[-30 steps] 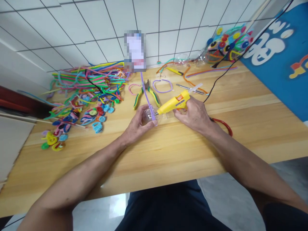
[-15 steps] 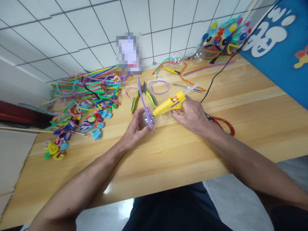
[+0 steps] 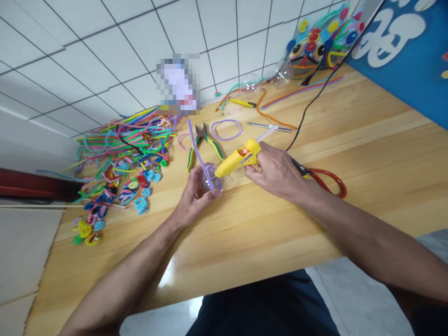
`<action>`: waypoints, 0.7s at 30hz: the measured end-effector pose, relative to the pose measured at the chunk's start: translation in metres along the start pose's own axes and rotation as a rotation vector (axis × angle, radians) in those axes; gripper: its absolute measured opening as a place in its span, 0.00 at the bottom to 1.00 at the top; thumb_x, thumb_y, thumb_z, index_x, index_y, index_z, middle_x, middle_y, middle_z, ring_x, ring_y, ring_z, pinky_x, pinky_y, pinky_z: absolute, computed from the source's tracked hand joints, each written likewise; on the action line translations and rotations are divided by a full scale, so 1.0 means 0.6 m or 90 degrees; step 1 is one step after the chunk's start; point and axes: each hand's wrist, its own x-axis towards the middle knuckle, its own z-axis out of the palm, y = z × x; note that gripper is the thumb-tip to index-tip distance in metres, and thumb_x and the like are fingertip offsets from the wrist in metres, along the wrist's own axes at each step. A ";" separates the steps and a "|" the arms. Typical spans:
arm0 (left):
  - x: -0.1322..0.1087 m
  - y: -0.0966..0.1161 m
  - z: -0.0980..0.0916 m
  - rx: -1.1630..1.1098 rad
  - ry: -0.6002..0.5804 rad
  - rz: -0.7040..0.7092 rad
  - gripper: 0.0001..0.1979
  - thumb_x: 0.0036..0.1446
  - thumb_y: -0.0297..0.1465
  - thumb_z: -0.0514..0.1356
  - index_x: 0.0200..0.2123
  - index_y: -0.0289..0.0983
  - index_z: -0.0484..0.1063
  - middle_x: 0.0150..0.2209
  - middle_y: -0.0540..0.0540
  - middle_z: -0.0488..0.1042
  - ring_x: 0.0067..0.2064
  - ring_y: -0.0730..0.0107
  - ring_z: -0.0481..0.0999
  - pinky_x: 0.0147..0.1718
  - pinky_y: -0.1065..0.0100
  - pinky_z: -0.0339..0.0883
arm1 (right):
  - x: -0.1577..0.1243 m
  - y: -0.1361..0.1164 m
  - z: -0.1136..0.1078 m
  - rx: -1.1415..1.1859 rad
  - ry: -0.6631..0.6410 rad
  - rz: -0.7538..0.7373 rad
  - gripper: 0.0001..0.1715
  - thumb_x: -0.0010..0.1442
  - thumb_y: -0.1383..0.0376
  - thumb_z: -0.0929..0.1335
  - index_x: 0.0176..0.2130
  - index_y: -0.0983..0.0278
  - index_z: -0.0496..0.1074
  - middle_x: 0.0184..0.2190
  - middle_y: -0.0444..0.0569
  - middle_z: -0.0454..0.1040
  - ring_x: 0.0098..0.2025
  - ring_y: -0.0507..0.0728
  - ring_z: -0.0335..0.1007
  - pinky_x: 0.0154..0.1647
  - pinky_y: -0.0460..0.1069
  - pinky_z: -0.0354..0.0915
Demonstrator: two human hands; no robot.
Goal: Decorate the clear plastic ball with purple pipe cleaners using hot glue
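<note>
Fingers of my left hand (image 3: 196, 196) are closed around a small clear plastic ball (image 3: 217, 183). A purple pipe cleaner (image 3: 198, 151) lies across the ball, its free end sticking up and away from me. My right hand (image 3: 276, 170) grips a yellow hot glue gun (image 3: 241, 157) with a glue stick out of its back. The gun's nozzle points down-left at the ball, by the pipe cleaner; whether it touches cannot be made out. Just behind the ball lie pliers (image 3: 201, 133) with green and yellow handles, jaws away from me.
Colourful pipe cleaners (image 3: 122, 135) and coiled pieces are heaped at left. A purple loop (image 3: 227, 129), a craft knife (image 3: 242, 102) and a metal pen-like tool (image 3: 269, 127) lie behind. Red-handled scissors (image 3: 329, 183) rest beside my right wrist. A black cord (image 3: 308, 109) runs rightward. Decorated balls (image 3: 310, 51) stand far right.
The view has shifted a little. The glue gun's nozzle is still at the ball, and both hands keep their holds; the purple pipe cleaner leans slightly more to the left.
</note>
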 end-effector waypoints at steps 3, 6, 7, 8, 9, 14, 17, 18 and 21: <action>0.000 0.001 0.001 0.001 0.005 0.010 0.34 0.65 0.41 0.76 0.69 0.52 0.66 0.69 0.44 0.72 0.67 0.53 0.76 0.68 0.48 0.74 | 0.000 -0.001 -0.004 0.006 -0.011 -0.011 0.08 0.65 0.70 0.69 0.45 0.63 0.75 0.41 0.55 0.82 0.42 0.63 0.79 0.43 0.54 0.73; 0.001 0.000 0.001 0.004 0.008 0.011 0.33 0.66 0.41 0.75 0.69 0.52 0.67 0.68 0.43 0.72 0.66 0.53 0.76 0.68 0.48 0.75 | 0.000 -0.002 -0.005 0.008 -0.016 -0.012 0.08 0.65 0.70 0.68 0.45 0.63 0.75 0.41 0.54 0.82 0.42 0.63 0.78 0.43 0.54 0.72; 0.001 0.000 0.001 0.005 0.010 0.011 0.33 0.65 0.41 0.75 0.68 0.51 0.67 0.68 0.43 0.72 0.66 0.53 0.76 0.67 0.48 0.75 | 0.000 -0.002 -0.005 0.010 -0.016 -0.013 0.08 0.65 0.70 0.68 0.45 0.62 0.74 0.41 0.54 0.82 0.42 0.63 0.78 0.43 0.54 0.72; 0.001 -0.001 0.001 0.007 0.012 0.011 0.34 0.65 0.42 0.75 0.68 0.51 0.67 0.67 0.43 0.72 0.65 0.53 0.77 0.67 0.48 0.75 | 0.000 -0.002 -0.005 0.012 -0.015 -0.013 0.08 0.65 0.70 0.68 0.45 0.62 0.74 0.41 0.54 0.82 0.42 0.63 0.78 0.43 0.54 0.72; 0.001 -0.001 0.001 0.010 0.014 0.009 0.34 0.65 0.42 0.76 0.68 0.51 0.67 0.67 0.43 0.73 0.65 0.53 0.77 0.67 0.48 0.75 | 0.000 -0.002 -0.004 0.013 -0.013 -0.012 0.08 0.65 0.70 0.68 0.45 0.62 0.74 0.41 0.54 0.82 0.42 0.62 0.78 0.43 0.54 0.72; 0.000 -0.003 0.001 0.012 0.021 0.007 0.34 0.64 0.42 0.76 0.69 0.51 0.67 0.66 0.43 0.73 0.63 0.54 0.78 0.64 0.49 0.77 | 0.000 -0.001 0.000 0.013 -0.005 0.000 0.08 0.65 0.71 0.67 0.45 0.62 0.73 0.42 0.55 0.81 0.43 0.63 0.78 0.43 0.55 0.72; 0.000 -0.003 0.002 0.008 0.024 0.011 0.34 0.64 0.42 0.76 0.68 0.50 0.68 0.65 0.43 0.74 0.62 0.55 0.78 0.63 0.51 0.78 | 0.000 -0.001 0.001 0.015 -0.008 0.004 0.09 0.65 0.71 0.67 0.45 0.62 0.73 0.43 0.55 0.81 0.43 0.63 0.78 0.44 0.55 0.72; 0.000 -0.003 0.002 0.006 0.025 0.011 0.34 0.64 0.42 0.76 0.68 0.50 0.68 0.65 0.43 0.74 0.62 0.55 0.78 0.63 0.51 0.78 | 0.000 -0.001 0.001 0.016 -0.009 0.006 0.09 0.65 0.71 0.67 0.45 0.62 0.73 0.42 0.55 0.81 0.43 0.63 0.78 0.44 0.55 0.72; 0.000 -0.003 0.002 -0.001 0.029 0.010 0.34 0.64 0.42 0.76 0.68 0.50 0.68 0.66 0.42 0.74 0.62 0.55 0.78 0.62 0.52 0.78 | 0.001 -0.002 0.001 0.017 -0.011 0.006 0.10 0.65 0.71 0.67 0.46 0.63 0.74 0.43 0.56 0.82 0.43 0.63 0.77 0.44 0.56 0.73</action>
